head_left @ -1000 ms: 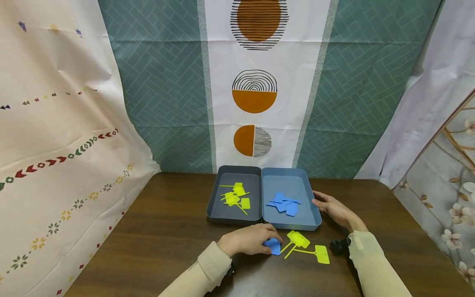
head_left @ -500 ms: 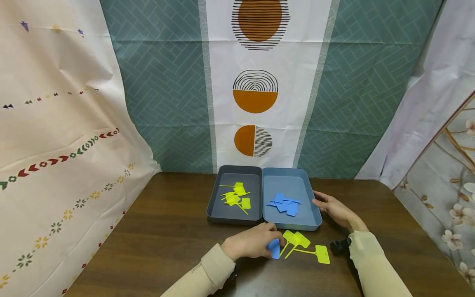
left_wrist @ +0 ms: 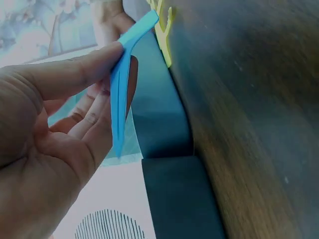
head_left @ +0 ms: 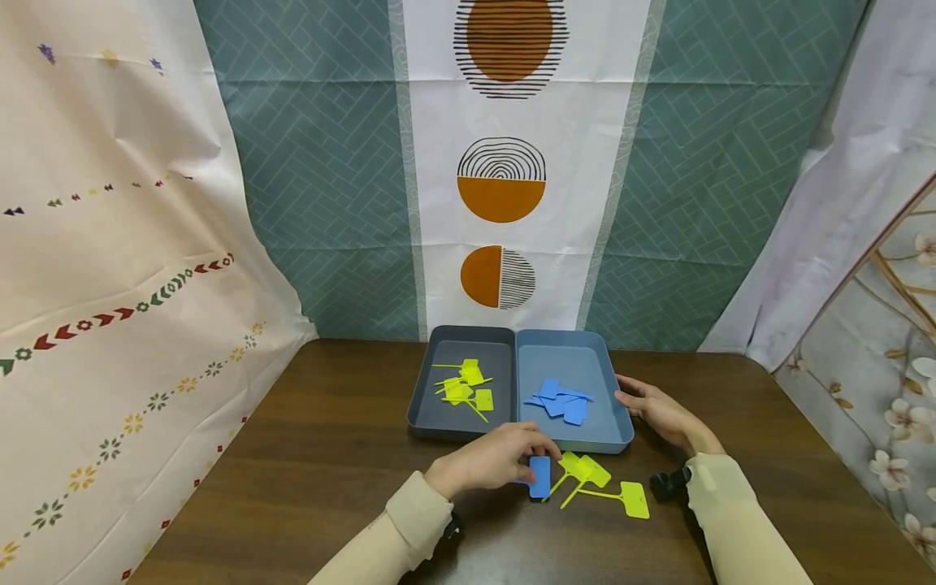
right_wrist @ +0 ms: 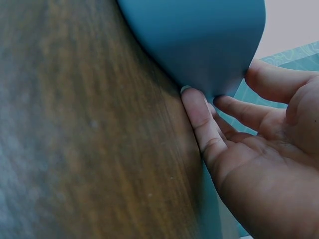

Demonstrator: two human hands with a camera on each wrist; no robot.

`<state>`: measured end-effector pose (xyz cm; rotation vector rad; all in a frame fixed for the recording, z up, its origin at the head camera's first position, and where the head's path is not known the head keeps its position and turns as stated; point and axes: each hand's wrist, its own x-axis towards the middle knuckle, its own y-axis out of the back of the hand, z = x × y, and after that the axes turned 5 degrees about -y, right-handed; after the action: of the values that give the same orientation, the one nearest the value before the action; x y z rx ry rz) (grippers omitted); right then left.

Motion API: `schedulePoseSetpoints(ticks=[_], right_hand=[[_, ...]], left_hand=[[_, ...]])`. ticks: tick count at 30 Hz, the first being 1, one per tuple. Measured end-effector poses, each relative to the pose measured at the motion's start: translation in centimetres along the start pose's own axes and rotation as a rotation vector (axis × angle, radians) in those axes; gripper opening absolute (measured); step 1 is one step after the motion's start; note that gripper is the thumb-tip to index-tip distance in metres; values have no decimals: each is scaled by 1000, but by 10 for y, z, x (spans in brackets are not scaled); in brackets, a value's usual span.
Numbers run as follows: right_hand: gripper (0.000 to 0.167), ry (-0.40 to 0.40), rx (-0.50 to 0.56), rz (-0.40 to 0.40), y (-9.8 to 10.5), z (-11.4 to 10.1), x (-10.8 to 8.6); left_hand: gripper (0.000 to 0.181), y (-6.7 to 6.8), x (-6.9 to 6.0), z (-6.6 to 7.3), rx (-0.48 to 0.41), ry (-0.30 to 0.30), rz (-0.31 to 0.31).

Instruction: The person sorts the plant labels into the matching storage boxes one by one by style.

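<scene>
My left hand (head_left: 486, 461) pinches a blue plant label (head_left: 539, 478) between thumb and fingers, just above the table in front of the trays. In the left wrist view the label (left_wrist: 119, 94) shows edge-on, its stem pointing down past the fingers. My right hand (head_left: 664, 416) touches the right side of the blue tray (head_left: 566, 351); in the right wrist view its fingertips rest against the wall of that tray (right_wrist: 199, 40). Several blue plant labels (head_left: 561, 404) lie in a pile in the blue tray. Beside the left hand, yellow plant labels (head_left: 594, 471) lie on the table.
A dark grey tray (head_left: 478, 345) stands against the blue tray's left side, with several yellow plant labels (head_left: 468, 392) in it. Another yellow label (head_left: 634, 499) lies toward the right arm. A patterned cloth (head_left: 329, 203) hangs behind the brown table (head_left: 307, 455).
The left hand has picked the blue label up from the table and turned it, rising slightly. One yellow label beside it has shifted a little. The right hand stays at the tray.
</scene>
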<state>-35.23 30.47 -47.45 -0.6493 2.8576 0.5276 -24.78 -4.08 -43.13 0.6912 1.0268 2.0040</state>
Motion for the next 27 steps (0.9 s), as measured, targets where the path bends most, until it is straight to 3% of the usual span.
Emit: schedulePoseSetpoints(ticks=[21,27], right_hand=[[73,4,-17,1,0,0,1],[73,13,-22,-3,0,0,1]], left_hand=[[19,6,1,-1,-94,11,118],[20,8,1,-2,-163,19,147]])
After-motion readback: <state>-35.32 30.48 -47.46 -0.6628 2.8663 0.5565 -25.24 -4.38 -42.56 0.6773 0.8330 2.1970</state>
